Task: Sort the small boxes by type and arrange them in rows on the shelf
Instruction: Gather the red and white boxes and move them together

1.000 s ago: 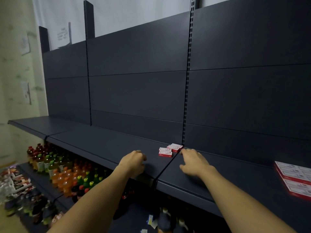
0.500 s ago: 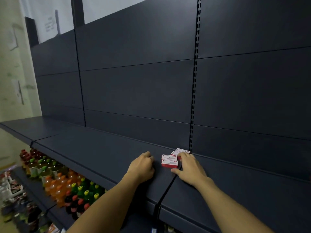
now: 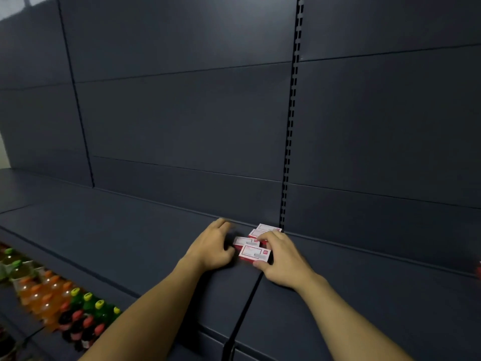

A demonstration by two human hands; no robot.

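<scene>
Lower shelf (image 3: 15, 303), nearest, at the left edge: rows of drink bottles (image 3: 49, 303) standing packed together, with orange, green, yellow and red caps. All are blurred; labels unreadable, and the rows are cut off by the picture's left and bottom edges.

Two bare forearms reach up from the bottom of the view.

Dark shelf (image 3: 130, 243), running left to right: a flat metal deck in sections, with a seam (image 3: 247, 303) between two sections running from the front edge toward the boxes.

Left hand (image 3: 210, 247): palm down on the shelf, fingers curled inward, fingertips against the left end of the second box. Whether it grips or merely presses cannot be told.

Right hand (image 3: 283, 259): thumb under the near edge and fingers over the far edge of the front box (image 3: 255, 254), clamped on it.

Small boxes, red and white, four visible, lying flat and touching one another in a short line from front to back, just left of the seam: front box; second box (image 3: 244, 241), partly behind it; third box (image 3: 256, 233), partly covered by the right fingers; rear box (image 3: 268, 227), against the back panel. Print too small to read.

Back panel (image 3: 182, 113): dark horizontal sheets, with a slotted upright (image 3: 291, 126) directly above the rear box.

Far right edge: a sliver of red, cut off, unidentifiable.
</scene>
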